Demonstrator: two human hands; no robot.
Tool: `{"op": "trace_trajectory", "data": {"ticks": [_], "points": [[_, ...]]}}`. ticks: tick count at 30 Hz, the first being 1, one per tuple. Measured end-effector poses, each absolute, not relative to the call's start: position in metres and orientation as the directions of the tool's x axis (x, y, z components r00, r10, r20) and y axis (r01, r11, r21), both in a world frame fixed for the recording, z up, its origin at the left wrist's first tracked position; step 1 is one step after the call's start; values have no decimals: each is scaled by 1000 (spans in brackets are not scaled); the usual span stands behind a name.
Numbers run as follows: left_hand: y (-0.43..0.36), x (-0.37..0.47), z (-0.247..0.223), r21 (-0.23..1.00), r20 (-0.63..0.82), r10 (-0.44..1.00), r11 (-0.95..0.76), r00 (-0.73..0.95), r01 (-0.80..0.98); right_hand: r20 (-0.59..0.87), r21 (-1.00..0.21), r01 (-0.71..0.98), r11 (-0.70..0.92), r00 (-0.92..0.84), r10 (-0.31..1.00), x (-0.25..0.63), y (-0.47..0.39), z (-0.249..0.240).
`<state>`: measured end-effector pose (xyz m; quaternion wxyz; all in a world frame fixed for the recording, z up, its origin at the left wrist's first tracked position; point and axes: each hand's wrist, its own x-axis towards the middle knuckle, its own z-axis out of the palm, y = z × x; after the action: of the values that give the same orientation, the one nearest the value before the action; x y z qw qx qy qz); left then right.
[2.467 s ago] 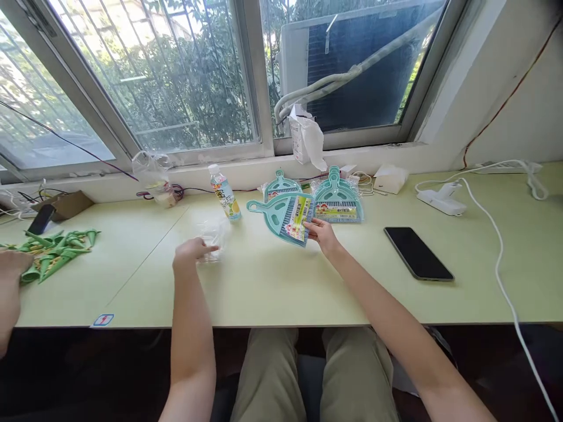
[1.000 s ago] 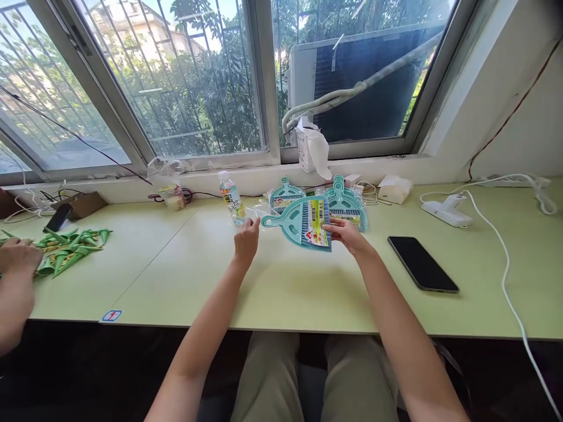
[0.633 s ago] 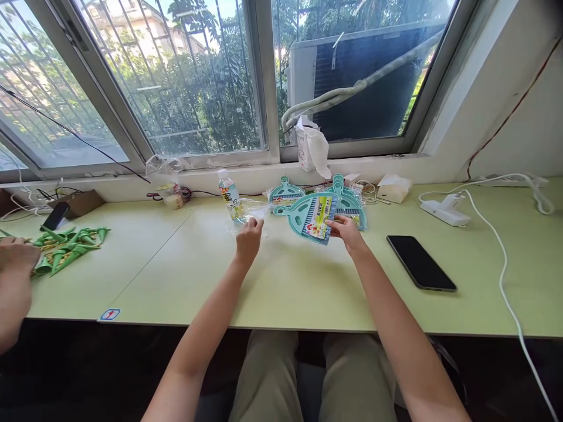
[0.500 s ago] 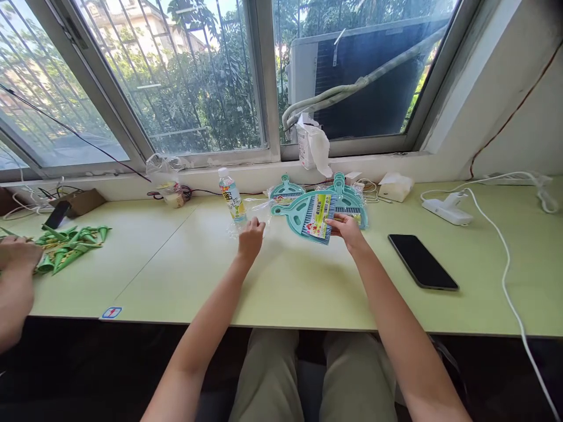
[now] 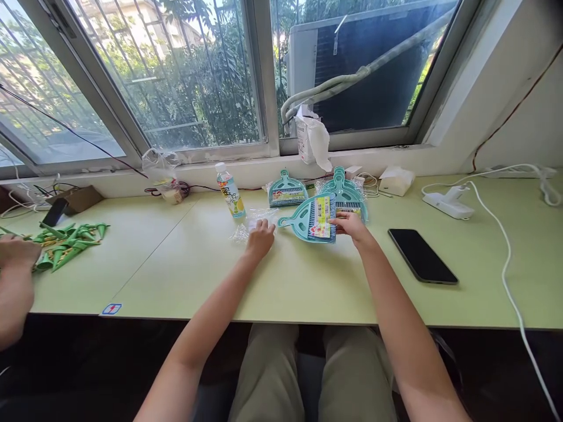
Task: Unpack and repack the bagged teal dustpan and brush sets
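Observation:
My right hand (image 5: 352,227) is closed on the right side of a small teal dustpan (image 5: 299,223) with a blue-bristled brush (image 5: 323,218) nested in it. A yellow printed label covers part of the brush. To the left, my left hand (image 5: 261,239) has its fingers bent around the edge of a clear crinkled plastic bag (image 5: 241,233) on the table. Behind the held set lie two more teal dustpan sets, a smaller one (image 5: 287,190) and a larger one (image 5: 345,190), with clear wrap around them.
A drink bottle (image 5: 231,192) stands behind the bag. On the right are a black phone (image 5: 423,257) and a white power strip (image 5: 448,204) with its cable. At far left another person's hand (image 5: 17,252) is beside green cone-shaped pieces (image 5: 73,243).
My left hand has moved slightly right and down with the clear bag, closer to the dustpan. The held dustpan has shifted a little to the right.

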<state>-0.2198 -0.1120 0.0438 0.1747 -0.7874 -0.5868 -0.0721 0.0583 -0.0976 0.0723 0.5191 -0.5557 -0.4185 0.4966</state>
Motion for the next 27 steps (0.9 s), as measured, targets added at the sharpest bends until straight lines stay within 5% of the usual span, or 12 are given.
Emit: {"op": "trace_trajectory", "data": {"ticks": [12,27], "points": [[-114,-217,36,-51,277,895,-350,350,935,-122,-987,-129,-97,208,971,68,-96,77],[-116,-219,34,-65,223,901,-368,373,928,-82,-996,-27,-80,85,993,66,-103,81]]}}
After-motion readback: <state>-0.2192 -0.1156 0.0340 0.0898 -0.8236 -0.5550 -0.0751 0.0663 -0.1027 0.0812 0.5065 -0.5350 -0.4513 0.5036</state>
